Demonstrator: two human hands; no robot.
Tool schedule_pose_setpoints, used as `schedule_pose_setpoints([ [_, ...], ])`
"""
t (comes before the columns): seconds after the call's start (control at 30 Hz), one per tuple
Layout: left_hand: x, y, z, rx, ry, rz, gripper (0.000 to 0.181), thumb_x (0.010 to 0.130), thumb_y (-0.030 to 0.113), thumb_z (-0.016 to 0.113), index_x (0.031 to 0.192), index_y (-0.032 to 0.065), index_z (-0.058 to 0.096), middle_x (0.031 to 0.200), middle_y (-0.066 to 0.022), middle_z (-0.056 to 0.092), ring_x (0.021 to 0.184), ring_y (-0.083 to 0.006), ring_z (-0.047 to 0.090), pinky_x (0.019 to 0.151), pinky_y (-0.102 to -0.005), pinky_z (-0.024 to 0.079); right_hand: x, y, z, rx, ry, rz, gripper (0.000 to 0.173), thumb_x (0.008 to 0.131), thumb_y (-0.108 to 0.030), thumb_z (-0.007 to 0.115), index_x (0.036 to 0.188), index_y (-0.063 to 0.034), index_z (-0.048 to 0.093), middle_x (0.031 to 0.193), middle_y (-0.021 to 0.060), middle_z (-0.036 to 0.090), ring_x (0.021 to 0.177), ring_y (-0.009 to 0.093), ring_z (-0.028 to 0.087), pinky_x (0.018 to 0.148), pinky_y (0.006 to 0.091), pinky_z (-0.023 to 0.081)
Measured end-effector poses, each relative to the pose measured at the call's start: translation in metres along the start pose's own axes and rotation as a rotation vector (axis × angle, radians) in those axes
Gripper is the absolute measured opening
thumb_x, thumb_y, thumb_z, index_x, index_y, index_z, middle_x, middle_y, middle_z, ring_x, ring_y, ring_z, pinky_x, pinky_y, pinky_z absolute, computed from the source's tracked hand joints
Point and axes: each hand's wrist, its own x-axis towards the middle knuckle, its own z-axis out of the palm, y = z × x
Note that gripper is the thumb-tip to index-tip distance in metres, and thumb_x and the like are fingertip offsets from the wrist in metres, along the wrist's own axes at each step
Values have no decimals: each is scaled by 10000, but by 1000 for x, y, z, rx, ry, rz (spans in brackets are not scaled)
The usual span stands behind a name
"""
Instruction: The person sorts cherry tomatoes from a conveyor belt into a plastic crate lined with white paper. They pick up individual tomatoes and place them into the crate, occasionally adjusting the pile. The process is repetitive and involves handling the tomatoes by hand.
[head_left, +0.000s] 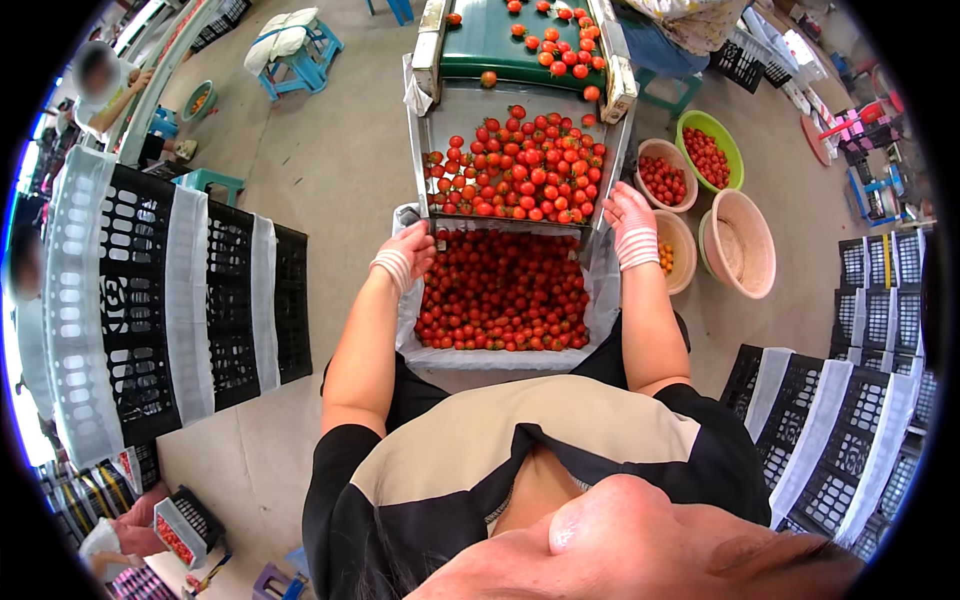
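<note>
Cherry tomatoes (525, 165) cover the sloping metal chute (510, 97) in front of me. Below its lower lip, a crate lined with white sheeting (480, 360) stands between my legs, holding many red cherry tomatoes (502, 300). My left hand (407, 251) is at the chute's lower left corner, fingers loosely bent, with nothing visible in it. On the opposite side, my right hand (631, 214) is beside the chute's right rail, fingers spread and holding nothing. White bands wrap both wrists. Whether either hand touches the metal is hard to tell.
A green conveyor belt (480, 45) carries tomatoes above the chute. Right of it stand a lime-green basin (739, 161), a pink tomato basin (646, 154) and a tilted pink basin (765, 247). Stacked black crates rise at left (229, 300) and right (810, 442). Another person sits at upper right.
</note>
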Motion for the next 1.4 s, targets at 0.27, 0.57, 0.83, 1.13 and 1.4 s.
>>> schedule_pose_setpoints([
  [0.27, -8, 26, -7, -24, 176, 324, 322, 955, 296, 595, 1211, 101, 609, 820, -10, 609, 610, -87, 560, 531, -231, 483, 8, -20, 16, -136, -79, -100, 339, 921, -128, 607, 1243, -26, 576, 1149, 77, 624, 912, 170, 642, 769, 285, 520],
  [0.57, -3, 22, 14, -227, 193, 256, 253, 972, 287, 550, 1126, 95, 607, 729, 6, 607, 564, -103, 552, 493, -238, 466, 77, -91, 139, -856, -85, -941, 319, 877, -268, 598, 1159, -125, 642, 1167, 144, 616, 1065, 312, 598, 935, 364, 474],
  [0.83, -1, 22, 14, -203, 152, 234, 240, 957, 265, 570, 1103, 85, 631, 737, 0, 631, 587, -111, 590, 512, -243, 480, 119, -21, 171, -1691, -188, -925, 236, 900, -224, 477, 1028, -102, 633, 1105, 190, 574, 993, 386, 607, 874, 460, 506],
  [1.13, -2, 27, 13, -233, 133, 199, 254, 977, 253, 536, 1147, 77, 604, 743, 1, 612, 581, -101, 563, 512, -241, 470, 135, -34, 166, -1657, -392, -660, 314, 813, -145, 639, 1126, -159, 653, 1106, 190, 612, 1021, 379, 601, 905, 413, 488],
  [1.4, -5, 27, 14, -236, 155, 198, 268, 968, 264, 550, 1158, 86, 614, 751, 4, 609, 585, -102, 562, 519, -245, 461, 127, -32, 154, -918, -306, -273, 276, 805, -69, 601, 1075, -111, 643, 994, 119, 678, 825, 239, 667, 690, 336, 542],
])
